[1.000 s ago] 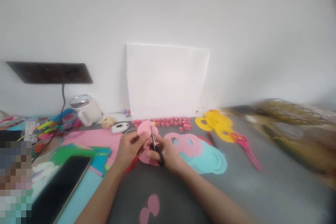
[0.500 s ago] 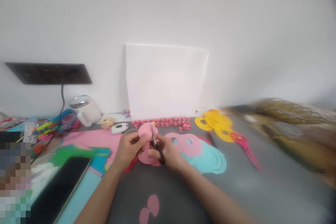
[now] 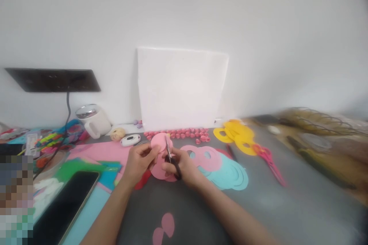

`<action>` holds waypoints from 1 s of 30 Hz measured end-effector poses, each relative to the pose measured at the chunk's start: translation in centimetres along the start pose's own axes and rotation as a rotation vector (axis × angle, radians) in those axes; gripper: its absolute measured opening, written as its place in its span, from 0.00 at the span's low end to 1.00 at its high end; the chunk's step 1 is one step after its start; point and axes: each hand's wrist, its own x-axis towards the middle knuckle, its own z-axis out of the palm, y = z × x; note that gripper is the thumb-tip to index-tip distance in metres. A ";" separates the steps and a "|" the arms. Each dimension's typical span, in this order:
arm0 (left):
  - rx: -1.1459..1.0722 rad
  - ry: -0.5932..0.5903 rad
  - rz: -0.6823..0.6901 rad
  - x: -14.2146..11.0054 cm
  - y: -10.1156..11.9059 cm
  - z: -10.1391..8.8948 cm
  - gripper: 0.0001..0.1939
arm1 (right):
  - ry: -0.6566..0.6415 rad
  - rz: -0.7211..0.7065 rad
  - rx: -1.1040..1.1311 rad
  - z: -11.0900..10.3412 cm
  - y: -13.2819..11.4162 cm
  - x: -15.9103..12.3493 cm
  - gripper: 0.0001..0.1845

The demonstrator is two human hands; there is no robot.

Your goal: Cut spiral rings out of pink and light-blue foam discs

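Note:
My left hand [image 3: 142, 162] pinches a round piece of pink paper [image 3: 158, 142] between thumb and fingers, above the table. My right hand [image 3: 182, 166] is closed around the dark handles of a pair of scissors [image 3: 174, 164]. Their metal blades point up and lie across the right part of the pink disc. Below the hands lie more pink paper shapes [image 3: 161, 172], partly hidden. Two pink petal-shaped pieces [image 3: 168, 224] rest on the grey table nearer to me.
Rows of small pink paper rolls [image 3: 184, 134] lie before a white board [image 3: 182, 88]. To the right are blue paper rings [image 3: 230, 174], yellow paper rings [image 3: 237, 134] and pink scissors [image 3: 270, 162]. A phone [image 3: 69, 206], coloured sheets and a white mug [image 3: 96, 122] stand left.
The pink disc has shifted and turned slightly to the left in my left hand. The scissors have tilted a little against it; everything else stays in place.

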 end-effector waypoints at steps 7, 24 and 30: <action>-0.037 0.025 -0.001 0.0 0.0 -0.1 0.17 | 0.010 0.014 -0.017 0.0 0.0 -0.1 0.24; 0.062 -0.060 -0.015 -0.3 0.3 0.4 0.19 | -0.089 -0.108 0.081 0.1 0.8 0.4 0.30; 0.037 -0.067 -0.016 -0.3 0.5 0.4 0.19 | -0.095 -0.114 0.036 -0.2 0.8 0.4 0.30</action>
